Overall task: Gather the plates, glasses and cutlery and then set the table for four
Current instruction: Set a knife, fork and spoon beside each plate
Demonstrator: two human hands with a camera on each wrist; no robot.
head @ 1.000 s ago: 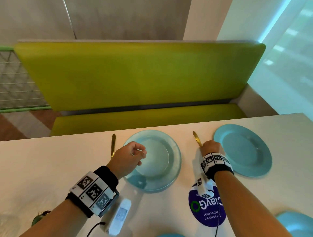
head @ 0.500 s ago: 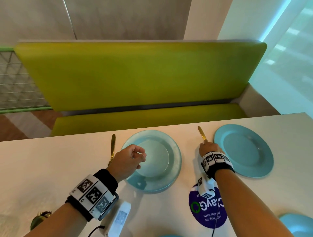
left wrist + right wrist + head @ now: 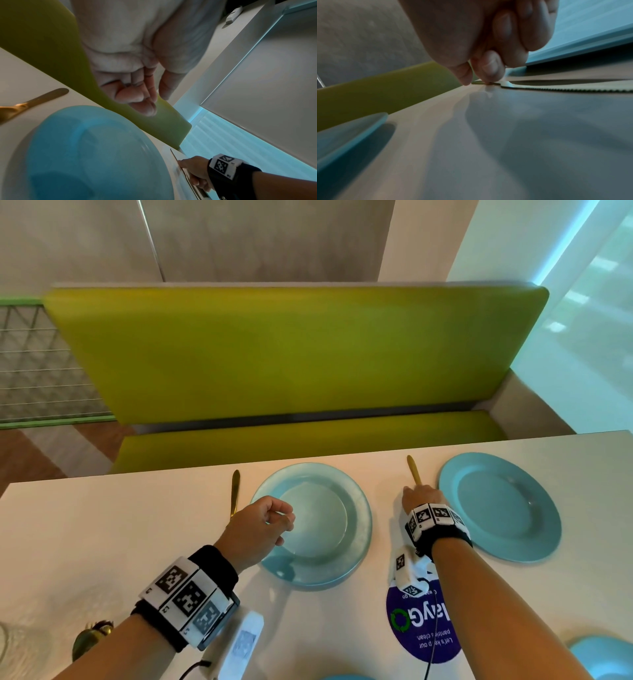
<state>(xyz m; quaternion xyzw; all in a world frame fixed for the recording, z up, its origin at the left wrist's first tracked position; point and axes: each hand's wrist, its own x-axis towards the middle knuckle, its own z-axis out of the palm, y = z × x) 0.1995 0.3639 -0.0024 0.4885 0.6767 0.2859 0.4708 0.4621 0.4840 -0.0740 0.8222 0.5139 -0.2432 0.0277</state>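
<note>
Two blue plates lie on the far side of the white table (image 3: 102, 542): a left plate (image 3: 322, 529) and a right plate (image 3: 500, 508). One gold knife (image 3: 235, 491) lies left of the left plate. A second gold knife (image 3: 413, 470) lies flat between the plates, its serrated blade (image 3: 565, 90) pointing towards me. My right hand (image 3: 423, 498) pinches this knife with curled thumb and finger, where handle meets blade. My left hand (image 3: 260, 525) hovers over the left plate's near-left rim, fingers (image 3: 137, 97) loosely curled and holding nothing.
A green bench (image 3: 291, 354) runs along the table's far edge. A round purple sticker (image 3: 421, 628) is on the table under my right forearm. Another blue plate (image 3: 606, 655) shows at the bottom right, and a gold object (image 3: 89, 638) at the bottom left.
My right hand has slid the second knife away from me, toward the far edge beside the right plate. My left hand has stayed over the left plate.
</note>
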